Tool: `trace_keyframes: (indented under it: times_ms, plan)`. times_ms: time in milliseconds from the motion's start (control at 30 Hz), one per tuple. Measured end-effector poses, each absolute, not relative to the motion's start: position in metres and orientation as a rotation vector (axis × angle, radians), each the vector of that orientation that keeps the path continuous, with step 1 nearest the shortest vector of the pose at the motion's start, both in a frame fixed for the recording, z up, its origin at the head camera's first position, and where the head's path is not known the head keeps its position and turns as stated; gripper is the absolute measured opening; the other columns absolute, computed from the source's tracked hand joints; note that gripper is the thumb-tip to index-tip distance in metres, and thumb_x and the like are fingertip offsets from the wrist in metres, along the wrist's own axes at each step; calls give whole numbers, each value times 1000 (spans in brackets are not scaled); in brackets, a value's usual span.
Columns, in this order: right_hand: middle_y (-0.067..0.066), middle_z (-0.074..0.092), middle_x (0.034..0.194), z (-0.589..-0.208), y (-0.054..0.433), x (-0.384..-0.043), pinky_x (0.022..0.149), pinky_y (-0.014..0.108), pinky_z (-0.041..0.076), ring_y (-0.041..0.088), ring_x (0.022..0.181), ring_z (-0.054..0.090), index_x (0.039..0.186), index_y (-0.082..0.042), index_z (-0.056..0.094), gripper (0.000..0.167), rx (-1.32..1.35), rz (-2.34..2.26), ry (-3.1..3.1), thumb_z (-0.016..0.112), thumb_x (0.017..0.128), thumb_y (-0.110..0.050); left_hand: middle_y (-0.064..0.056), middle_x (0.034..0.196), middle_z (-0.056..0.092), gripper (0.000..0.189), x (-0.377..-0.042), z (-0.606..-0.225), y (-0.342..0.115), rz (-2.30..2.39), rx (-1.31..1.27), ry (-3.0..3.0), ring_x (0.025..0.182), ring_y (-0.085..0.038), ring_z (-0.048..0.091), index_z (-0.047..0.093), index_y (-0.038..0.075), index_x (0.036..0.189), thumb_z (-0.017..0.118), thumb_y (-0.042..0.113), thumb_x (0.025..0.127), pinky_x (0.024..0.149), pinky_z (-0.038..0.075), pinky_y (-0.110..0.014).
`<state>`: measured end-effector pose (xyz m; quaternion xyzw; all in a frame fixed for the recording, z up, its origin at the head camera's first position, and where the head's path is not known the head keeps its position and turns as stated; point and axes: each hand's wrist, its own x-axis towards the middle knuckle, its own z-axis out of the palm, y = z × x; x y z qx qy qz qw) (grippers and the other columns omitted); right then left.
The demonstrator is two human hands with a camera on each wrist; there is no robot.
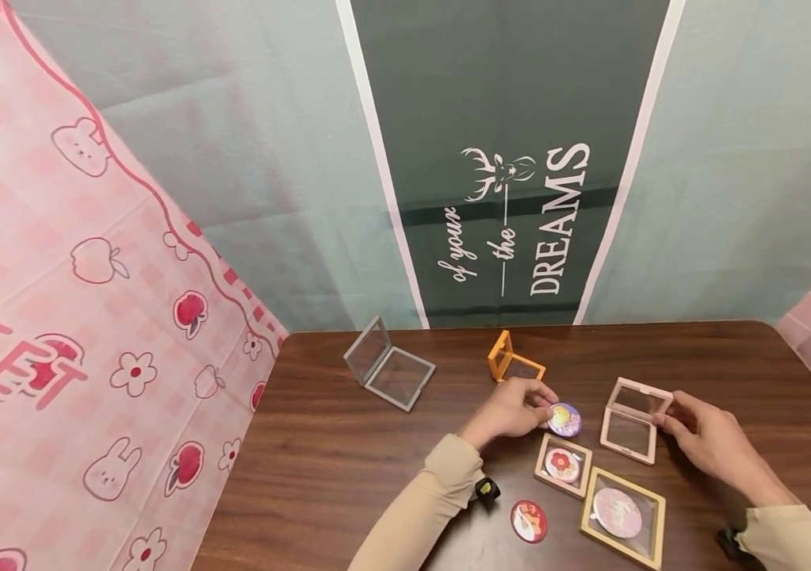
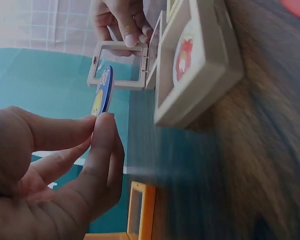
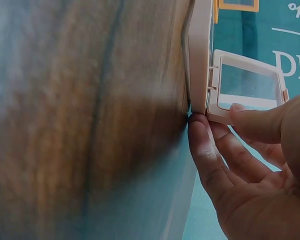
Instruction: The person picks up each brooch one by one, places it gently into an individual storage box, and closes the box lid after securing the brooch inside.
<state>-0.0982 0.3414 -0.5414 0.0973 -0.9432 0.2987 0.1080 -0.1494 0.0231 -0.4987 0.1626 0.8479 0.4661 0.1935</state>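
Observation:
A purple round badge (image 1: pixel 564 419) with a yellow figure is pinched by its edge between the thumb and fingers of my left hand (image 1: pixel 515 408). It is held tilted, nearly edge-on in the left wrist view. To its right, a pale pink hinged display case (image 1: pixel 629 434) lies opened out with clear windows. My right hand (image 1: pixel 712 440) grips the side of its raised lid (image 3: pixel 250 82), thumb on the frame and fingers behind. Just in front of the badge lies a closed beige case (image 1: pixel 542 469) with a red-flower badge (image 1: pixel 563 465) inside.
A closed gold case (image 1: pixel 651 547) holds a pink badge (image 1: pixel 617 512). A loose red badge (image 1: pixel 529 521) lies near the left forearm. At the back, a grey case (image 1: pixel 399 377) and a small orange case (image 1: pixel 523 368) stand opened. Patterned cloths (image 1: pixel 127 277) hang around the wooden table (image 1: pixel 305 476).

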Motion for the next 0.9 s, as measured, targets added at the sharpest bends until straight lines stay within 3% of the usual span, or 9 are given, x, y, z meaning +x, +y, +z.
trace_keyframes:
  times_ms: [233, 500, 667, 767, 900]
  plan:
    - [2, 73, 84, -545, 340, -91, 59, 21, 42, -11, 74, 51, 92, -16, 66, 25, 287, 917, -2747, 79, 91, 5, 9, 79, 68, 12, -149, -496, 50, 1374, 370, 2317, 64, 2, 62, 79, 11, 103, 76, 2, 96, 63, 55, -15]
    - [6, 75, 86, -547, 336, -92, 60, 15, 42, -13, 76, 52, 94, -14, 67, 20, 279, 948, -2747, 77, 93, 3, 6, 77, 70, 12, -152, -499, 75, 1522, 232, 2120, 63, -3, 66, 79, 3, 100, 74, -6, 94, 67, 63, -25]
    - [11, 76, 89, -547, 334, -92, 62, 8, 43, -16, 79, 55, 95, -13, 68, 18, 261, 984, -2744, 78, 93, 1, 7, 72, 72, 11, -154, -499, 90, 1342, 192, 2282, 60, 1, 63, 82, 12, 92, 80, 1, 90, 61, 57, -17]
    - [16, 77, 94, -543, 334, -91, 61, 13, 46, -17, 79, 54, 103, -10, 69, 12, 220, 996, -2779, 78, 96, -7, 12, 70, 72, 10, -152, -501, 101, 1190, 188, 2410, 60, 3, 61, 83, 20, 84, 85, 11, 88, 62, 52, -15]
    - [27, 76, 104, -534, 337, -91, 59, 22, 49, -20, 78, 51, 121, -5, 69, 28, 118, 992, -2840, 74, 102, -24, 18, 65, 69, 14, -150, -504, 115, 1028, 167, 2533, 65, 4, 57, 81, 29, 76, 91, 23, 83, 66, 45, -15]
